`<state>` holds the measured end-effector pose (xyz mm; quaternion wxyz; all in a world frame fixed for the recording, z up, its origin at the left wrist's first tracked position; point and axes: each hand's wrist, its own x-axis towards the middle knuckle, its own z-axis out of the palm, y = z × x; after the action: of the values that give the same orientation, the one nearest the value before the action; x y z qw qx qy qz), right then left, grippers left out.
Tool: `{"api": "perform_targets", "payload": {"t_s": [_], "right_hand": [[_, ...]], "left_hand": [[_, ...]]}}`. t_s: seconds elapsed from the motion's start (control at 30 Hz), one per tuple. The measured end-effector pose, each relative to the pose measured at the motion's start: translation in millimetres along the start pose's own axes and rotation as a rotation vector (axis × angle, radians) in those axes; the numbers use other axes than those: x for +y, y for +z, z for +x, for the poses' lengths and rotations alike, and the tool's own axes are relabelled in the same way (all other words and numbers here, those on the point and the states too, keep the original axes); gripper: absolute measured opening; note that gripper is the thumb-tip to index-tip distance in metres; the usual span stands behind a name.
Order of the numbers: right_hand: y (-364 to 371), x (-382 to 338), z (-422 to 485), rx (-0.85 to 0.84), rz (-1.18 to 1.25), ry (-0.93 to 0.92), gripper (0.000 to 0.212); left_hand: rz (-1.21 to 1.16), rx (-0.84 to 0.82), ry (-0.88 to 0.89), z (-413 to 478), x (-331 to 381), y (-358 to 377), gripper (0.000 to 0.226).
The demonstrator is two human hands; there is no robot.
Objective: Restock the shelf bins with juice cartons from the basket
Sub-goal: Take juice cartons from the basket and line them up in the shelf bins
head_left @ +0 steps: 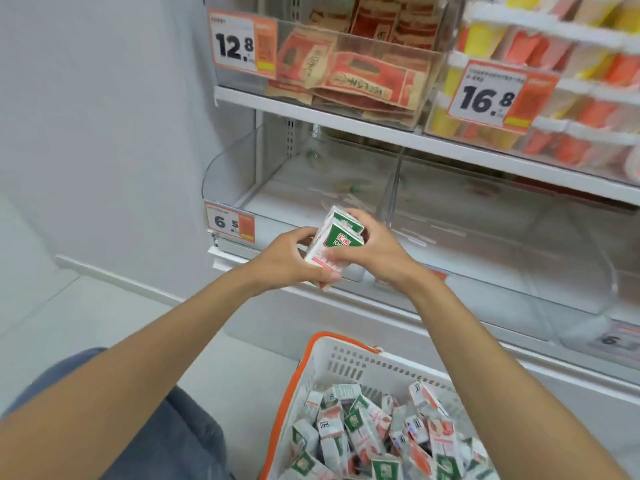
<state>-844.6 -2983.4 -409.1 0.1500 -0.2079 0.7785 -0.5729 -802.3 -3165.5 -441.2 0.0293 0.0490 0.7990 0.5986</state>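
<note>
- Forearms reach forward and up from the lower corners, converging in front of the clear shelf bin (294,188) on the lower shelf.
- Left hand (294,259) grips the near left side of a small stack of juice cartons (341,237), fingers curled along its lower edge.
- Right hand (379,252) wraps the stack's right side, fingertips hooked over the top.
- Cartons sit tilted between both palms, just before the bin's front lip, beside the 6.5 price tag (230,224).
- White basket (346,362) with an orange rim stands below the right forearm, with more cartons jumbled inside.
</note>
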Motion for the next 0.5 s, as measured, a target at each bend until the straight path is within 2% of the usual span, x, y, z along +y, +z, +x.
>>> {"api": "perform_targets", "payload": {"t_s": [0.1, 0.2, 0.23, 0.3, 0.37, 0.5], "right_hand": [[14.4, -22.5, 50.9, 0.103, 0.038, -0.084, 0.057], [29.6, -34.1, 109.2, 0.21, 0.094, -0.117, 0.059], [36.3, -34.4, 127.8, 0.216, 0.098, -0.1, 0.06], [54.6, -29.8, 161.8, 0.171, 0.051, -0.039, 0.064], [77.8, -20.4, 187.9, 0.085, -0.014, 0.004, 0.068], [114.5, 4.0, 219.4, -0.148, -0.071, 0.085, 0.07]], "left_hand": [[0.126, 0.228, 0.061, 15.2, -3.5, -56.1, 0.121], [0.363, 0.604, 0.067, 24.5, -28.4, -113.4, 0.128], [0.442, 0.668, 0.026, 26.7, -38.6, -127.0, 0.129], [0.562, 0.666, -0.081, 31.3, -56.8, -143.9, 0.134], [0.616, 0.614, -0.133, 37.4, -71.9, -150.3, 0.128], [0.568, 0.644, -0.047, 46.7, -92.6, -155.1, 0.102]]}}
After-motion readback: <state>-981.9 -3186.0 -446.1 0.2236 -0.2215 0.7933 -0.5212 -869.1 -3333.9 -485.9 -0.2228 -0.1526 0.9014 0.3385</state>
